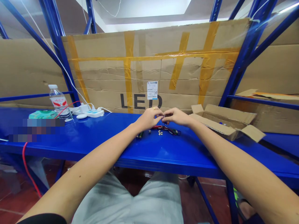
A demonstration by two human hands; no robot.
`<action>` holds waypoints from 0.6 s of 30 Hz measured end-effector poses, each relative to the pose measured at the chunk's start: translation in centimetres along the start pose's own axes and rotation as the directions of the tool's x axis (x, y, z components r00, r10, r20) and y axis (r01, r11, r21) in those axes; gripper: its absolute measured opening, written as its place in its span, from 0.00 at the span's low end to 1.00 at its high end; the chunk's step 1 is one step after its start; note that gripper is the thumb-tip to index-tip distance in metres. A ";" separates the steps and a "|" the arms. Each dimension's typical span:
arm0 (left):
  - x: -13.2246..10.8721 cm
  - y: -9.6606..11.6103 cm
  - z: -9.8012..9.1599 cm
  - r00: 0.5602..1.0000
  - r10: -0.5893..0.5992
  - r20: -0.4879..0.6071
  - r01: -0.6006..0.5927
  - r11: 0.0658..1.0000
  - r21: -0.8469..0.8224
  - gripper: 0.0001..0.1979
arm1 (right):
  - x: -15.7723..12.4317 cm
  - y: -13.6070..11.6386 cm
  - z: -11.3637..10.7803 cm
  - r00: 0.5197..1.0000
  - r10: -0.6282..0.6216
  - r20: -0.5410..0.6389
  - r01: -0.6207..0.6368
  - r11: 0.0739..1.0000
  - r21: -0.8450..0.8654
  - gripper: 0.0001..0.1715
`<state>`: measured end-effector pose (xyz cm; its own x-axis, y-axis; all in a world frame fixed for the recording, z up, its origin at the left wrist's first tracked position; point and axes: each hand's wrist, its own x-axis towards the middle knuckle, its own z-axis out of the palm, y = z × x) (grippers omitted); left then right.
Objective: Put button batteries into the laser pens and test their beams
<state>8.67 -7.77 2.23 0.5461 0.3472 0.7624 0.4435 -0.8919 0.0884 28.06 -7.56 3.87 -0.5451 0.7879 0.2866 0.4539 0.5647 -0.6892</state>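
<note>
Above the blue table [161,155] my left hand [150,118] and my right hand [176,117] meet fingertip to fingertip. Both are closed in a pinch around a small dark piece [165,122], mostly hidden by the fingers; its kind cannot be made out. Under the hands lies a red pen-like tube [158,127], with a dark strap or cord [174,132] to its right. Several small silvery button-like pieces [160,133] sit close by. A small dark piece [149,132] and dark green tubes [140,135] rest below my left hand.
An open cardboard box [227,121] stands on the right. On the left are a water bottle [59,102], a teal tissue pack [44,114] and a white power strip [93,112] with cables. A large taped cardboard panel [105,74] rises behind the table between blue rack posts.
</note>
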 end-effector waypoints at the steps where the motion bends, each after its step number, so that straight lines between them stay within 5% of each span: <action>1: 0.0 -0.1 -0.2 1.000 0.003 0.029 -0.002 1.000 -0.007 0.07 | 0.0 0.1 0.0 1.000 0.001 0.005 -0.001 1.000 -0.008 0.15; 5: -0.2 -0.5 -1.9 0.986 -0.028 0.162 0.028 1.000 -0.004 0.10 | 0.1 0.3 0.0 0.999 0.025 0.022 -0.024 0.997 -0.077 0.14; 7: -0.3 -0.6 -2.9 0.946 -0.098 0.309 0.092 0.995 0.034 0.10 | 0.1 0.2 0.0 0.999 0.028 0.028 -0.025 0.994 -0.102 0.14; 10: -0.6 -0.6 -3.9 0.772 -0.240 0.588 0.189 0.971 0.148 0.06 | 0.2 0.2 0.0 1.000 0.005 0.025 -0.001 0.990 -0.144 0.15; 12: -0.7 -0.6 -4.1 0.686 -0.313 0.656 0.218 0.950 0.226 0.05 | 0.2 0.3 0.1 1.000 -0.016 0.022 0.019 0.986 -0.166 0.14; 18: -0.9 -0.9 -3.0 0.691 -0.309 0.654 0.187 0.950 0.250 0.04 | 0.4 0.8 0.3 0.998 -0.049 0.027 0.053 0.985 -0.164 0.14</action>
<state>5.68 -8.16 3.39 0.7051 0.7046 0.0803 0.7015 -0.7096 0.0665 28.01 -6.82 3.22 -0.5859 0.7521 0.3017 0.5336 0.6383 -0.5548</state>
